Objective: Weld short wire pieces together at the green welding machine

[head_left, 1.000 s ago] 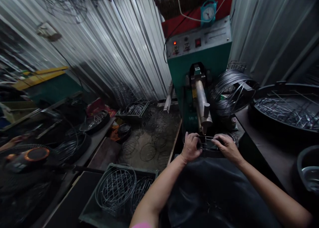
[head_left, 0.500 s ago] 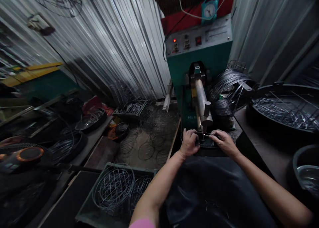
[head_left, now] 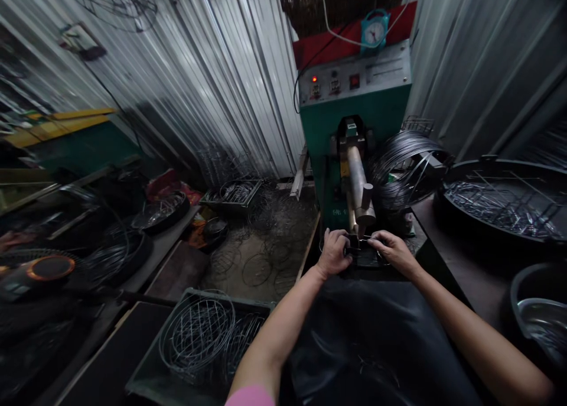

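Both hands (head_left: 361, 249) pinch wire frame (head_left: 364, 244) — under welder arm (head_left: 359, 184).

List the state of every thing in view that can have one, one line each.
Left hand: closed on the wire piece.
Right hand: closed on the wire piece.
Wire piece: held under the machine's electrode tip.
Green machine: red panel light lit.
Wire coil: wound, beside the machine.
Crate: holding wire baskets.
Round tray: filled with cut wires.
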### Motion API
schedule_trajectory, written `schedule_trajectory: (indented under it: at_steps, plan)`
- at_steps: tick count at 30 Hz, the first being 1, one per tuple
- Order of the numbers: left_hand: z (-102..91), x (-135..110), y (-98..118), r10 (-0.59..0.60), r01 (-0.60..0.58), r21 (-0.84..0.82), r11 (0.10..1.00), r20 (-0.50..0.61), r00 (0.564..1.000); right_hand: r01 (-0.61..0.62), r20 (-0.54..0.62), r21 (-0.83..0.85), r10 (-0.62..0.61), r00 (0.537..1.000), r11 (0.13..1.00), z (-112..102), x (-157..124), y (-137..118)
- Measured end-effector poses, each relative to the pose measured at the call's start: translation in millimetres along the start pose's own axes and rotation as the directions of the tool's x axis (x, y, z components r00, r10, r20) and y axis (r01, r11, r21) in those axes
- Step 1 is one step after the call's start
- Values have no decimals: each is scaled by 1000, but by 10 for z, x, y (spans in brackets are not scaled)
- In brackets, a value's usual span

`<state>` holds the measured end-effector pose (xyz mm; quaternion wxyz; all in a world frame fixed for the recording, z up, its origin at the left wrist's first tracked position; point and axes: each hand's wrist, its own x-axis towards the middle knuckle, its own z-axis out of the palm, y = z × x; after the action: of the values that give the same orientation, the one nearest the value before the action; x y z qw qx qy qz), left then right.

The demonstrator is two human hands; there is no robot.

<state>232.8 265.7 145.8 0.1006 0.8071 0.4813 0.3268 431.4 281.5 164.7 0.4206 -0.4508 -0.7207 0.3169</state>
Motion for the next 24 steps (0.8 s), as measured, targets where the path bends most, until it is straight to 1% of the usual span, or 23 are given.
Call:
schedule_trajectory:
  at_steps: [12, 19, 24]
  plan:
    - [8, 19, -4, -1, 1, -34, 999, -8, 1000, -74, 6, 16, 74, 997, 997, -6, 11, -39]
    - [2, 10, -4, 3, -4, -76, 997, -13, 1000, -107, -13, 18, 107, 994, 994, 19, -21, -74]
    - [-4, 13, 9, 1, -2, -84, 996, -12, 1000, -127, -35, 4, 127, 991, 992, 41, -18, -47]
